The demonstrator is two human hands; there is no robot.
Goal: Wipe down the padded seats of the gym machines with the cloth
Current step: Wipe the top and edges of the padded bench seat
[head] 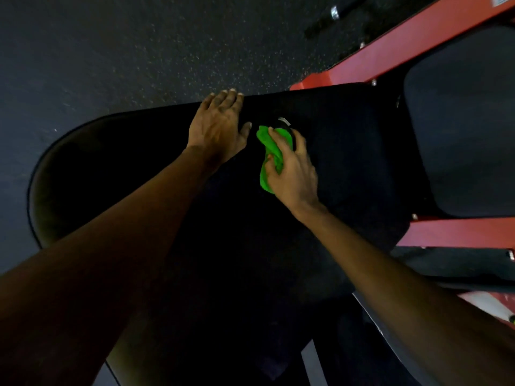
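A large black padded seat (125,168) fills the middle of the view. My left hand (217,126) lies flat on its far edge, fingers straight and reaching over the rim. Just to its right, my right hand (292,168) grips a bunched bright green cloth (269,154) and holds it against the pad. A small dark object with a white label (284,122) lies just beyond the cloth; what it is cannot be made out.
A second black pad (462,135) sits to the right, framed by red steel beams (404,45) above and below. A speckled dark rubber floor (111,51) stretches beyond the seat. A chrome bar end (334,12) lies at the top right.
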